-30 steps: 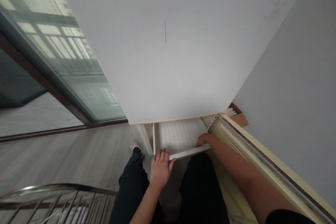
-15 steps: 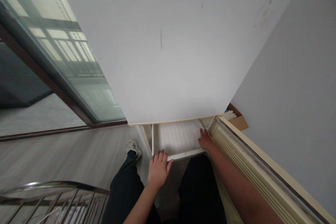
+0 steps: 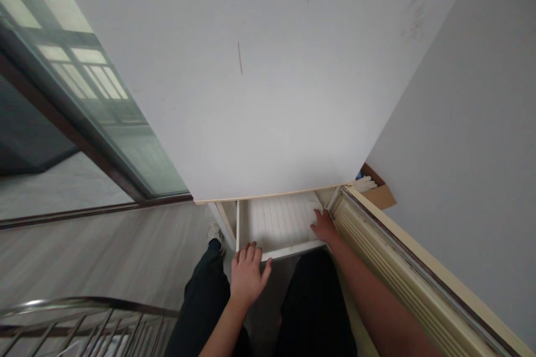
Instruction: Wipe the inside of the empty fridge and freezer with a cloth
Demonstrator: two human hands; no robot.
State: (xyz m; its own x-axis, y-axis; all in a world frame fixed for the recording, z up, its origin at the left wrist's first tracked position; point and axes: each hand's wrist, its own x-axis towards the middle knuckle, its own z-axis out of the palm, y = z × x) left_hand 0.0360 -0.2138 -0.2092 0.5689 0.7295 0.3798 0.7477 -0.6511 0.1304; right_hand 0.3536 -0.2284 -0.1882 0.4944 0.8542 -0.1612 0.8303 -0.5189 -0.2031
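A white slatted panel (image 3: 276, 220) lies low between my legs, under the edge of a large white board (image 3: 259, 78) that leans away from me. My left hand (image 3: 247, 273) rests with fingers spread on the panel's near left corner, holding nothing. My right hand (image 3: 323, 227) lies on the panel's right side, next to a cream ribbed frame (image 3: 389, 256); its fingertips touch a white cloth-like patch (image 3: 313, 209) that I cannot make out. Its fingers look flat and apart.
A glass sliding door with a dark frame (image 3: 87, 139) stands on the left over a grey wood floor. A metal rack (image 3: 84, 323) is at the bottom left. A cardboard box with a white glove (image 3: 371, 185) sits by the grey wall on the right.
My right hand left the panel's near edge and moved further in onto its right side. The left hand slid slightly left along the near corner. The view shifted a little.
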